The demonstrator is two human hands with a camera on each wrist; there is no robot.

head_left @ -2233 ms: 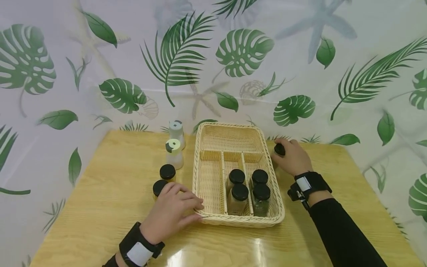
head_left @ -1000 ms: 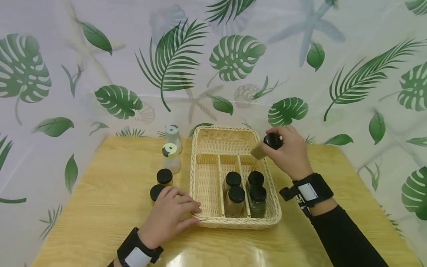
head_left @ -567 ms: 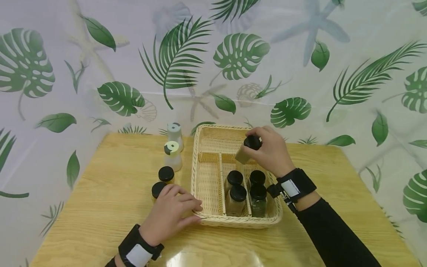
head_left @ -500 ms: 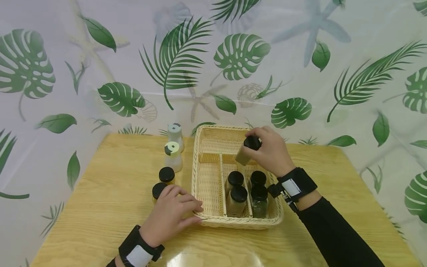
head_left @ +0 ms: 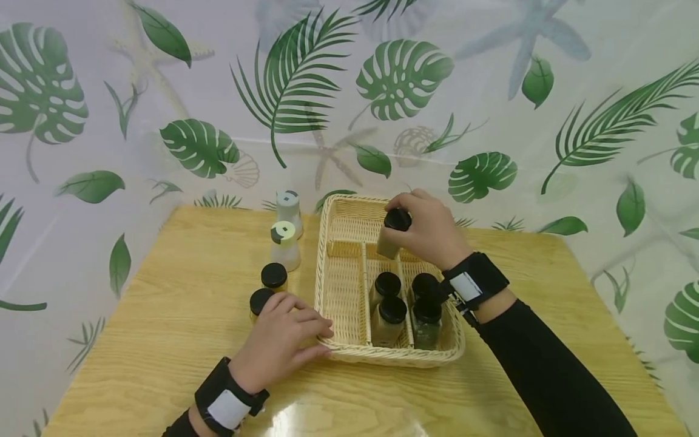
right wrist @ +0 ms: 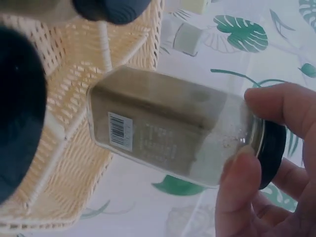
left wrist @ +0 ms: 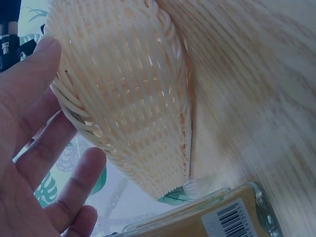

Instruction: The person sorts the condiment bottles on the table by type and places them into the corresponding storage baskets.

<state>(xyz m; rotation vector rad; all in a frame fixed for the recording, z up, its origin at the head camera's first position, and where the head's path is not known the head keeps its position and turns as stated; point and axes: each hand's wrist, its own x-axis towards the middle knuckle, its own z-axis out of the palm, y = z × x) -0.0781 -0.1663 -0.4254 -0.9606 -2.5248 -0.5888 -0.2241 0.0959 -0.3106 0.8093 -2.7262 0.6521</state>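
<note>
My right hand [head_left: 431, 233] pinches a square glass spice jar [head_left: 388, 244] just below its black lid. The jar is tilted, above the middle of the wicker basket [head_left: 341, 355]. In the right wrist view, brownish powder and a barcode label show through its glass. My left hand [head_left: 284, 337] holds the basket's front-left corner, thumb and fingers at the rim; the left wrist view shows the woven outer wall beside them. Several black-lidded jars [head_left: 389, 328] stand in the middle and right compartments. The left compartment [head_left: 343, 297] and the back one hold nothing visible.
Left of the basket, two black-lidded jars [head_left: 274, 276] stand near my left hand, one partly hidden by it. Behind them are two pale-capped shakers [head_left: 286, 255]. The wooden table [head_left: 180, 285] ends at a leaf-printed backdrop [head_left: 491, 121].
My right hand has lifted the jar from the table right of the basket and carried it left, over the rim and above the basket's middle. The left hand stays at the corner.
</note>
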